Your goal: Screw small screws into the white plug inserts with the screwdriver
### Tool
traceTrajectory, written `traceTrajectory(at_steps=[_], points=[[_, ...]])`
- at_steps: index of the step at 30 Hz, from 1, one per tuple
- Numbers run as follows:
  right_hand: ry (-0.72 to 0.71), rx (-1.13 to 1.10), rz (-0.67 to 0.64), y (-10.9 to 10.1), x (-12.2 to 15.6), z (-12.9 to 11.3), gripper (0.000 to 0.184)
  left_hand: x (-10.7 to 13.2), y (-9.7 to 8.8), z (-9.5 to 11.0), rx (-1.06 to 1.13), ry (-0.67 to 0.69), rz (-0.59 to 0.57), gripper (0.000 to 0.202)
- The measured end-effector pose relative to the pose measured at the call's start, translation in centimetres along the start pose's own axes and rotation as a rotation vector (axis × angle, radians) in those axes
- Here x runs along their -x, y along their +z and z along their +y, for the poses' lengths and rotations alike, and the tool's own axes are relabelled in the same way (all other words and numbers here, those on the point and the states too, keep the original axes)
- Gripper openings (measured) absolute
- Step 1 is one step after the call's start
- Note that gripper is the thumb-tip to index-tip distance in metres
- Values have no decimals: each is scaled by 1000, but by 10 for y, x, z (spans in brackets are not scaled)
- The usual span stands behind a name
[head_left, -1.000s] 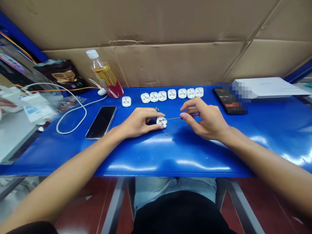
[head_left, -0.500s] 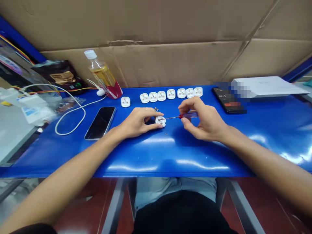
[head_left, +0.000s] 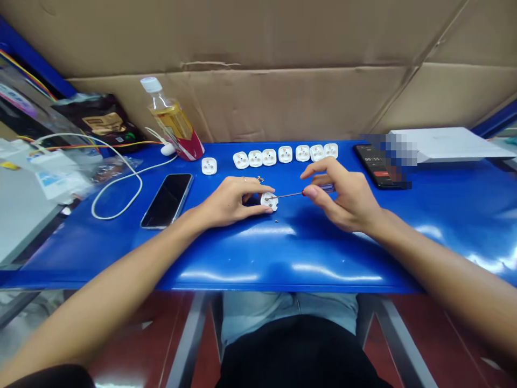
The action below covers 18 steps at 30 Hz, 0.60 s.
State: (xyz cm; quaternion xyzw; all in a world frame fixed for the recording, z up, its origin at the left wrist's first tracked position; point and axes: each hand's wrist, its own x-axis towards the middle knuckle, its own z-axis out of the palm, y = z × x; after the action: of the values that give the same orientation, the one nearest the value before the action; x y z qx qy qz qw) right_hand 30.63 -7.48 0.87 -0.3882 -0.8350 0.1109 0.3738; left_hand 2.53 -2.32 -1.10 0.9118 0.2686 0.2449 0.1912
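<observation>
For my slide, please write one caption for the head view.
Left hand grips a round white piece while the right hand holds a screwdriver to it.

Behind the screwdriver [head_left: 291,195] on the table [head_left: 226,250], a row of socket pieces [head_left: 285,154] is flanked by a bottle [head_left: 175,123] left and smartphone [head_left: 370,166] right.

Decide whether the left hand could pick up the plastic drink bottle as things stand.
Probably not: the left hand pinches the round white plug part at the tip of the screwdriver; that hand would likely need freeing first.
</observation>
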Motion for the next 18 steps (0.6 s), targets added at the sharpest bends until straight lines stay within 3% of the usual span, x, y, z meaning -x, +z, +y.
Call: traceTrajectory(at_steps=[3,8,12,18], points=[[-17,-35,-11,1,-1,-1,26,0,0,-1,14,-11,7,42],[56,18,4,4,-1,-1,20,1,0,-2,36,-42,3,42],[17,-24,18,5,0,0,30,1,1,-2,35,-49,5,41],[14,2,30,5,1,-2,24,1,2,0,37,-40,-4,41]])
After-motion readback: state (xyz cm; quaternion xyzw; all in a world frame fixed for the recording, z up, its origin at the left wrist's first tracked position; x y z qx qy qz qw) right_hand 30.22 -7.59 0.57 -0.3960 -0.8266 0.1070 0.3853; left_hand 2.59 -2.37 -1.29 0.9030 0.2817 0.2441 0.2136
